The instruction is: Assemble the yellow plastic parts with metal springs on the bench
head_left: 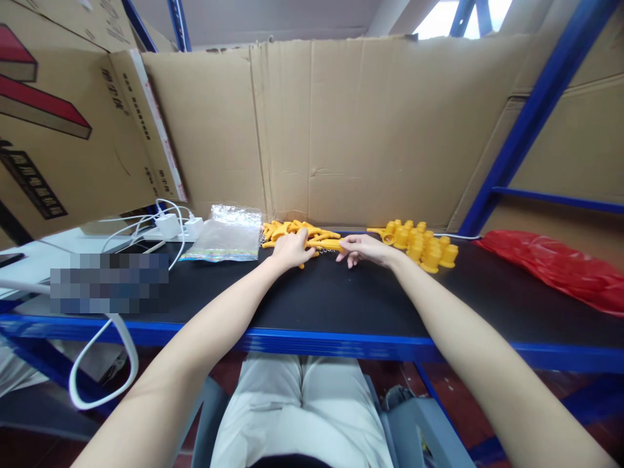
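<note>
A long yellow plastic piece [329,245] lies between my two hands over the black tabletop. My left hand [291,249] is closed around its left end, right against a pile of similar yellow pieces [287,229]. The thumb and fingers of my right hand [361,249] pinch the right end. Small silvery chain-like bits show beneath the piece and at the pile's left side. My left hand covers part of the pile. To the right of my right hand stand several yellow cup-shaped plastic parts [423,244], grouped close together.
A clear plastic bag [227,235] lies left of the pile. White chargers [168,225] and cables sit further left, near a blurred-out patch. A red plastic bag [550,266] rests at the right. Cardboard [365,130] walls the back; a blue rail [341,343] edges the front.
</note>
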`<state>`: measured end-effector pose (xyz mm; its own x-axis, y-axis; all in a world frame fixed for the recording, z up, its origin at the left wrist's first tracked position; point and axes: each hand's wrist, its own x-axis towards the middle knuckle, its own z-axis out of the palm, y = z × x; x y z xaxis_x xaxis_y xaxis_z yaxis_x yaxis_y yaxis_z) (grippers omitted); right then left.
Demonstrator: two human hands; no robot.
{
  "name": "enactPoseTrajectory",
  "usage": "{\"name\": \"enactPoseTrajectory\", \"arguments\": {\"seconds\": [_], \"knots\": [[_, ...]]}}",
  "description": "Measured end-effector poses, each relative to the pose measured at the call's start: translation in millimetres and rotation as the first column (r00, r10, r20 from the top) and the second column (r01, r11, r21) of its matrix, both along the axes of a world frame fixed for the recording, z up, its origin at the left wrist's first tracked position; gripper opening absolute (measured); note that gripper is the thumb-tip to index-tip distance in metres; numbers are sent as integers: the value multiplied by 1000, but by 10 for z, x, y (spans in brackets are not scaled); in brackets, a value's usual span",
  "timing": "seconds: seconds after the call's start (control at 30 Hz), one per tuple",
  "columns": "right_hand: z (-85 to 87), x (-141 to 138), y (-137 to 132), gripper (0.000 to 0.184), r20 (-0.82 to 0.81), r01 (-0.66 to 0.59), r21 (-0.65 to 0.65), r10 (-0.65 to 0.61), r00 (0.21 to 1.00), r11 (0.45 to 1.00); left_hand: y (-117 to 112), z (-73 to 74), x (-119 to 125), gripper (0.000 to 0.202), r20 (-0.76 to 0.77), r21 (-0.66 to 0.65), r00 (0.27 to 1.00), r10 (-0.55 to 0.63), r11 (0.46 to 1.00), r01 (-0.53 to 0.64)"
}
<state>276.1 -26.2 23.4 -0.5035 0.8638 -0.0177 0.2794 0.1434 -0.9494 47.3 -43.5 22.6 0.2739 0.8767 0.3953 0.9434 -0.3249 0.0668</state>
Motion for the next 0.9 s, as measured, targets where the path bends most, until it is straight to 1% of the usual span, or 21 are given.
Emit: {"name": "enactPoseTrajectory", "arguments": {"seconds": [0.17, 0.47, 0.63, 0.7, 0.8, 0.9], "knots": [[-3, -27, 1, 38, -13, 35, -60, -36, 999, 998, -12, -2, 10, 38, -15, 19, 1000, -12, 1000, 12], [21, -63, -31, 42, 32, 79, -68, -77, 997, 995, -16, -2, 17, 37, -34, 13, 999, -1, 1000, 1], [13, -38, -16, 50, 63, 73, -87, -68, 996, 993, 1, -1, 9, 38, -33, 9, 999, 16, 1000, -15], [4, -22, -15, 46, 50, 71, -51, -68, 996, 996, 12, 0, -1, 39, -33, 10, 999, 21, 1000, -20], [-19, -11, -7, 54, 26, 59, 60, -61, 998, 996, 26, -2, -20, 38, -28, 8, 999, 31, 999, -31], [-40, -18, 14, 48, 26, 70, 135, -74, 997, 988, 34, -6, -31, 37, -21, 2, 1000, 19, 1000, -19]]}}
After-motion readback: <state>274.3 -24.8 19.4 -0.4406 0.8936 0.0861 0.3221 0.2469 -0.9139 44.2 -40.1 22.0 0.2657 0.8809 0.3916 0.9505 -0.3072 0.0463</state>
